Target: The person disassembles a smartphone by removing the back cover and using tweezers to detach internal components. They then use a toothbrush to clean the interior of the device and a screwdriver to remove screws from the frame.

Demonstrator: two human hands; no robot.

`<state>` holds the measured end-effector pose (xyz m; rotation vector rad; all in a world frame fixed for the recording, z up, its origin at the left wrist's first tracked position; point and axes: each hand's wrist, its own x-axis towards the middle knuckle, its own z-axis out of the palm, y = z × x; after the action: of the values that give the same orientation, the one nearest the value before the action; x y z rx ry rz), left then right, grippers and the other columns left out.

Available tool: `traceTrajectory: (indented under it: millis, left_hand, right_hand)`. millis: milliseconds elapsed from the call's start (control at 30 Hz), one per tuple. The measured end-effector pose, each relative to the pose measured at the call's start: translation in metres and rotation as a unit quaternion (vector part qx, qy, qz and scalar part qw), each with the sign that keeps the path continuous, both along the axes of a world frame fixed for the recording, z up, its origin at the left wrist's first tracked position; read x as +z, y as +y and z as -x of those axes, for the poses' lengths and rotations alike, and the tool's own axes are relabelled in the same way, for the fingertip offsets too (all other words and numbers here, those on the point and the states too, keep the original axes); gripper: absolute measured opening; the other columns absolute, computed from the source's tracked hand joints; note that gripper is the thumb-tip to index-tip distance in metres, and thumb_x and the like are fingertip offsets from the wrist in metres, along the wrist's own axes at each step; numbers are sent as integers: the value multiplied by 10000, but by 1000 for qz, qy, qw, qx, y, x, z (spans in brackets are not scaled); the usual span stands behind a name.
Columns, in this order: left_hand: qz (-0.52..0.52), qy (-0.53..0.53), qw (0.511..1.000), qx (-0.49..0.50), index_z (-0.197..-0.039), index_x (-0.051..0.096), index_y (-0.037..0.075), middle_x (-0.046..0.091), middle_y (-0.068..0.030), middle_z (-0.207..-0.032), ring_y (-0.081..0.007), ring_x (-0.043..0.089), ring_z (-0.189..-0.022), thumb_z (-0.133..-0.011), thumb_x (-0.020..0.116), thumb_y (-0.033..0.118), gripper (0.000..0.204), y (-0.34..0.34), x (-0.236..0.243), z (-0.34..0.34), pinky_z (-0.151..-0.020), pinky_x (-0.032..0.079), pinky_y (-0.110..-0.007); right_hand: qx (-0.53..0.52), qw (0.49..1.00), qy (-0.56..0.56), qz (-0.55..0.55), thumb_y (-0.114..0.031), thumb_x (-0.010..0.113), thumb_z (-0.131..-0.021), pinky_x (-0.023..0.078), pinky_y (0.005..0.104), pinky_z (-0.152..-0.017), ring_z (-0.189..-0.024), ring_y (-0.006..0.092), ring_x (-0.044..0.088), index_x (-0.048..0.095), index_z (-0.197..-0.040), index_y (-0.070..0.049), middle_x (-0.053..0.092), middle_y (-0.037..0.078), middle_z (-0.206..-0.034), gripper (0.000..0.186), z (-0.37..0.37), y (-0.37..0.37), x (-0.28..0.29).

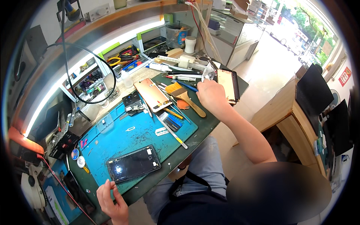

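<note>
My right hand (212, 95) reaches to the far right of the bench. Its fingers are closed at a crumpled whitish, see-through piece (208, 71); the fingertips are mostly hidden. Beside it lies an open phone part with a gold panel and dark frame (226, 85). At the near left edge my left hand (112, 202) is raised with loosely bent fingers and nothing visible in them. Just beyond its fingertips a black phone (134, 163) lies on the blue work mat (112, 144), its dark face up and reflecting light. Whether the left fingers touch the phone I cannot tell.
A wooden-handled brush (191, 103), a gold phone back (152, 94), a scalpel-like tool (172, 131) and a razor blade (162, 131) lie mid-bench. A clear box (105, 123) sits farther left. A black cable loop (112, 71) hangs over the bench's far side.
</note>
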<state>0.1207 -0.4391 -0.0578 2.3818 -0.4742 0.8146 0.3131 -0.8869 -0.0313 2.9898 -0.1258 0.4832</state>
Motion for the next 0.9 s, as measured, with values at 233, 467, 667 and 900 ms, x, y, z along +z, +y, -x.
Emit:
traceTrajectory:
  millis: [233, 467, 667, 900]
  left_hand:
    - [-27, 80, 996, -42, -1452, 583, -48, 708, -208, -1296, -406, 651, -1198, -942, 755, 41, 546, -15, 40, -21, -1050, 501, -479]
    - [-194, 222, 949, -112, -1495, 563, 28, 591, -180, -1481, -392, 533, -1394, -840, 896, 240, 765, -25, 63, -62, -1155, 444, -452]
    - [-239, 306, 912, -133, -1352, 622, 1, 594, -159, -1194, -358, 632, -1147, -759, 939, 410, 787, -29, 89, -86, -981, 517, -456]
    - [-99, 573, 761, -287, -1158, 713, -38, 748, -87, -914, -157, 660, -830, -910, 860, 288, 435, -10, 105, -137, -744, 535, -337]
  right_hand:
    - [-22, 988, -119, -95, -285, 684, -922, 597, 500, -728, -768, 402, 737, 691, -981, 0, 739, 200, -814, 291, 7, -6, 20]
    - [290, 904, -63, -308, -84, 659, -983, 571, 438, -731, -809, 338, 715, 688, -1350, -64, 721, 152, -944, 369, 107, 45, 44]
    - [280, 889, 67, -356, -63, 671, -986, 563, 392, -710, -781, 299, 693, 701, -1359, -94, 685, 111, -943, 376, 164, 64, 46]
    - [284, 883, -4, -373, 30, 659, -960, 538, 399, -668, -739, 298, 671, 678, -1404, -76, 662, 119, -941, 457, 171, 73, 28]
